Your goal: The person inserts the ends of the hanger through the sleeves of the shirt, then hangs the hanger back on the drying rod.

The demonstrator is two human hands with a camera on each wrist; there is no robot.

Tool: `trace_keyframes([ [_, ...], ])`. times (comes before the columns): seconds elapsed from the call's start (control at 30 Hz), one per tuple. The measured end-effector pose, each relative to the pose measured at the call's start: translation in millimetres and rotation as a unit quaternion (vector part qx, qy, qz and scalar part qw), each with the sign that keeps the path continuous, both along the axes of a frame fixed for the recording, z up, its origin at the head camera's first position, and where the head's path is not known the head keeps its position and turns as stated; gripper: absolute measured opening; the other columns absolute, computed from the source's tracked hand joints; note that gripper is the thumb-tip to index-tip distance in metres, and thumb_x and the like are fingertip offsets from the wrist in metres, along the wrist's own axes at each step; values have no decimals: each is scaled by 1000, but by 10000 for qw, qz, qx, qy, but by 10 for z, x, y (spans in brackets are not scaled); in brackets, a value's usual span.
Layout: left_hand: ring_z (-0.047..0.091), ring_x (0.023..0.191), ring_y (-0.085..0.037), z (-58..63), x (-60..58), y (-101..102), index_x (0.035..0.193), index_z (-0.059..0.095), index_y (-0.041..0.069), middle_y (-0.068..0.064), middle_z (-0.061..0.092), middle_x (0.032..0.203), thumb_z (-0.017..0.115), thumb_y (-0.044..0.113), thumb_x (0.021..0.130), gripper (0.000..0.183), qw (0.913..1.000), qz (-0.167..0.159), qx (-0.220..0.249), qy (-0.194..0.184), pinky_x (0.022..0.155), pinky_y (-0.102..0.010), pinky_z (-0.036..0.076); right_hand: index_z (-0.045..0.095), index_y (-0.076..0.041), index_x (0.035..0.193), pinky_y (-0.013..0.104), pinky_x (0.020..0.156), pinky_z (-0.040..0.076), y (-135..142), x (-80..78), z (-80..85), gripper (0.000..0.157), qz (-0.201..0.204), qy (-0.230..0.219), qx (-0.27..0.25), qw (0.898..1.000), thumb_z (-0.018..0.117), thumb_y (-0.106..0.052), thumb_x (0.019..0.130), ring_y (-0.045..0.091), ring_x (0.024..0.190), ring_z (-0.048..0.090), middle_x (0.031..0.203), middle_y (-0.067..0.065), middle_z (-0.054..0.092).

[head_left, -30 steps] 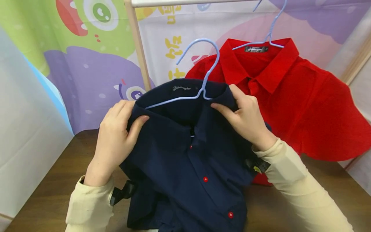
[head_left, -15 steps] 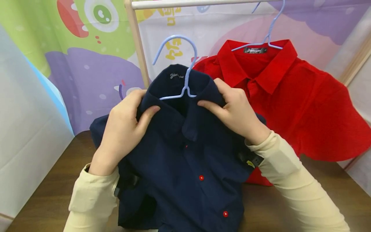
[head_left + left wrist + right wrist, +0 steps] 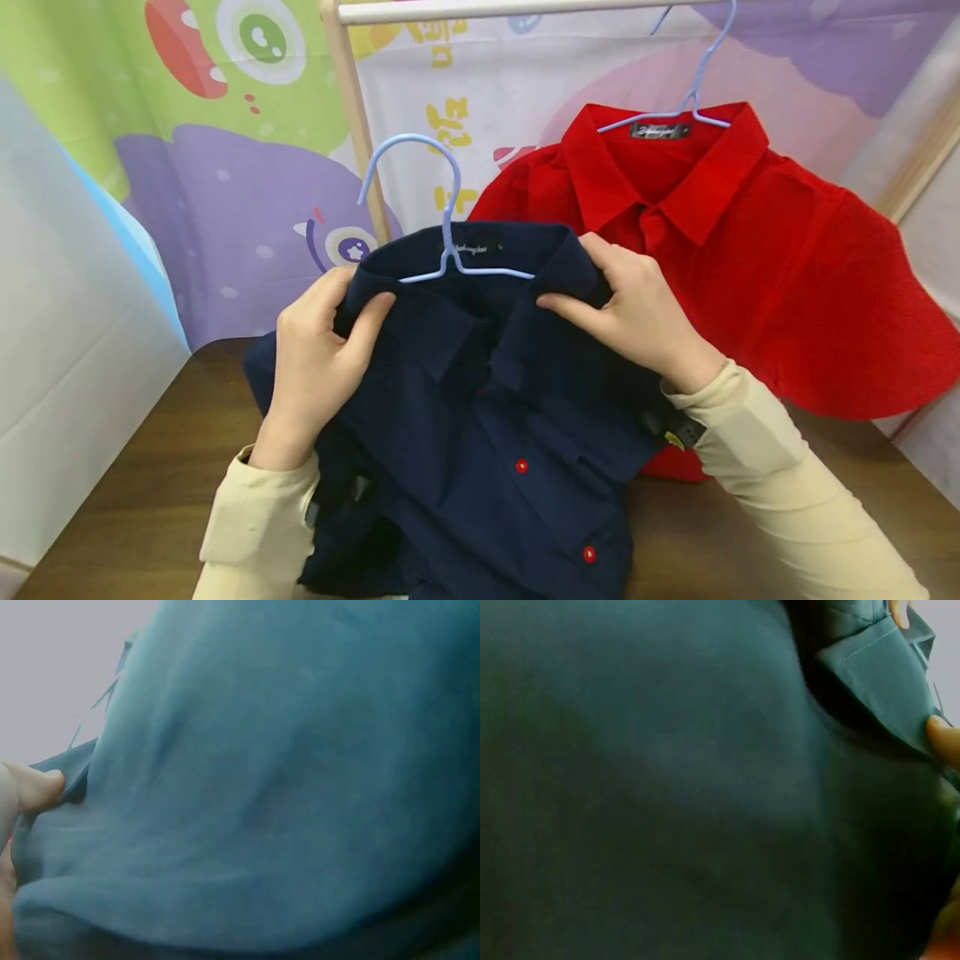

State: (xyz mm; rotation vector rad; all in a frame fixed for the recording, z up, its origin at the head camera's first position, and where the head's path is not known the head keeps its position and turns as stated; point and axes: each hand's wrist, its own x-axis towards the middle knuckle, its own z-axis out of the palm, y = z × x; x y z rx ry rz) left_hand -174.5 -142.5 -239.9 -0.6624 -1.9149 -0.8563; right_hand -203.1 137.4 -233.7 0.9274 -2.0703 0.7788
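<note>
A navy shirt (image 3: 442,433) with red buttons is held up in the head view, a light-blue wire hanger (image 3: 452,185) inside its neck. The hanger's hook rises above the collar and curves to the left. My left hand (image 3: 322,358) grips the left side of the collar, thumb in front and fingers behind. On the right side, my right hand (image 3: 633,308) pinches the collar the same way. In the left wrist view the shirt cloth (image 3: 262,787) fills most of the picture. The right wrist view shows a stitched collar point (image 3: 885,682) beside a thumb (image 3: 945,741).
A red shirt (image 3: 810,283) hangs on another light-blue hanger (image 3: 697,83) at the right. The rack's white bar (image 3: 525,10) runs along the top, with a wooden post (image 3: 356,117) at its left. Below lies a brown wooden table (image 3: 150,492). A cartoon-printed curtain (image 3: 225,200) stands behind.
The hanger has swung left and turned, so both its arms now show inside the collar. The collar rose and narrowed, then came down and widened again. Both hands keep hold of it.
</note>
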Motion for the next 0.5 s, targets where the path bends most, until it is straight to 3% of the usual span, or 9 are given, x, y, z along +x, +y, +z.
trace_keyframes([
  [0.17,55,69,-18,-41,9,0,94,61,-4,-13,64,81,67,4,80,17,9993,68,355,-101,65,-22,40,59,-4,90,28,60,32,82,-19,-89,35,-235,425,141,9987,80,-18,66,14,63,43,71,6,57],
  [0.4,57,74,-16,-199,26,-12,100,60,-3,-13,65,87,66,1,80,21,9984,-192,408,-353,67,-20,41,60,-4,90,32,61,39,81,17,-249,45,-554,829,318,9945,65,-48,79,19,62,50,75,8,62],
  [0.5,58,77,-16,-260,27,-16,101,61,-3,-12,65,89,66,-2,79,23,9981,-350,332,-379,69,-19,41,57,-6,87,32,53,41,64,30,-306,39,-784,826,442,9925,68,-41,78,17,57,51,68,6,58],
])
